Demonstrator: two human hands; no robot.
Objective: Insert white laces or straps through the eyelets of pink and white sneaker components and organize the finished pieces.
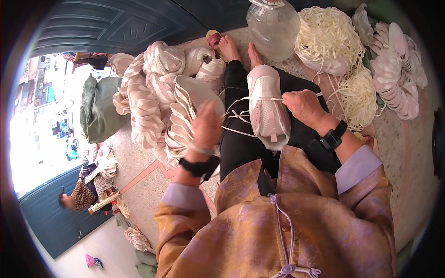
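Note:
A pink and white shoe upper (270, 121) lies across my lap, its toe pointing away from me. A white shoelace (262, 98) crosses it, threaded near the toe, with loose loops trailing to its left over my dark trousers. My right hand (303, 105) is at the upper's right side, thumb and fingers pinched on the lace. To the left, my left hand (206, 127) is raised in front of a pile of pale shoe uppers (153, 88). Motion smears its fingers, so its grip is unclear; a lace end runs toward it.
Coils of cream shoelaces (329, 39) lie at the far right, with more stacked uppers (394, 69) beyond. A large clear plastic jug (273, 30) stands ahead of my feet. A green sack (99, 109) sits by the bright doorway. Another person (83, 194) is at the left.

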